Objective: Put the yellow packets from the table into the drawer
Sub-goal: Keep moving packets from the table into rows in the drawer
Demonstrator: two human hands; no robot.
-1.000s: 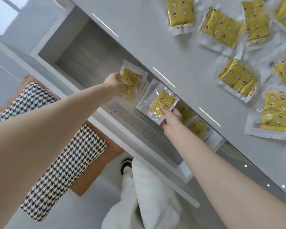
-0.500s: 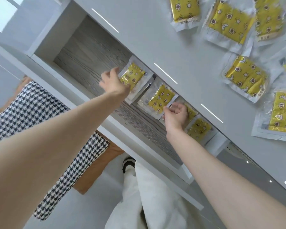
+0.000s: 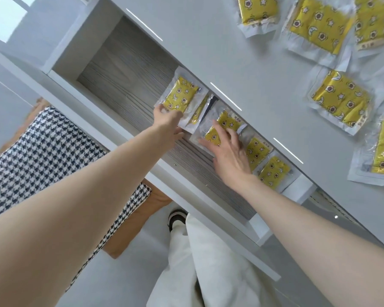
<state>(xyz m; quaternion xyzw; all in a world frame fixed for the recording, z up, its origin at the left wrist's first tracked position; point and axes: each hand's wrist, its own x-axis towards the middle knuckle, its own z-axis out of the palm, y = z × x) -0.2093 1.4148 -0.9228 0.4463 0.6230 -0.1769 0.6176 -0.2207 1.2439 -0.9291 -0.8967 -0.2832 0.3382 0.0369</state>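
Observation:
The open drawer (image 3: 124, 74) has a grey wood-grain bottom and white walls, and it sits under the white table (image 3: 208, 41). Several yellow star-printed packets in clear wrap lie along its far side. My left hand (image 3: 169, 121) grips the near corner of the leftmost packet (image 3: 181, 96). My right hand (image 3: 230, 154) lies flat with fingers spread on the packet beside it (image 3: 225, 121). Two more packets (image 3: 256, 151) (image 3: 274, 171) lie to the right in the drawer. Several packets stay on the table, one at the middle right (image 3: 341, 98).
A chair with a black-and-white houndstooth cushion (image 3: 42, 156) stands left of the drawer front. My white trousers (image 3: 197, 262) and a shoe (image 3: 175, 219) are below. The left half of the drawer bottom is bare.
My right hand slid forward and spread flat on its packet. My left hand shifted right, to the near corner of the leftmost packet. The view moved closer.

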